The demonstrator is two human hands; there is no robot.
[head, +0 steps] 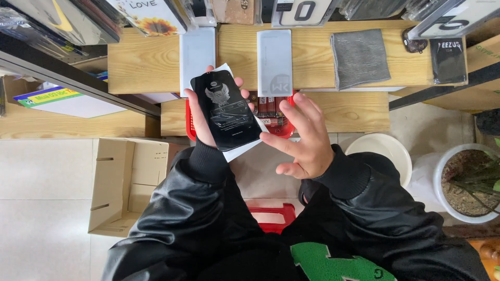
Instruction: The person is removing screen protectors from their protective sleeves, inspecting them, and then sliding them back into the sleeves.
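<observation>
My left hand (200, 122) holds a flat black package (225, 110) with a grey winged emblem, a white sheet tucked behind it. The package is tilted, face up, above a red basket (190, 127). My right hand (303, 138) hovers just to the right of the package with its fingers spread, holding nothing, fingertips close to the package's lower right corner. Both arms wear black leather-look sleeves.
A wooden shelf (146, 62) carries two white flat packages (274, 62), a grey cloth (360, 57) and a black pouch (448, 60). An open cardboard box (122, 182) stands on the tiled floor at left. A white bucket (383, 153) and a potted plant (471, 182) stand at right.
</observation>
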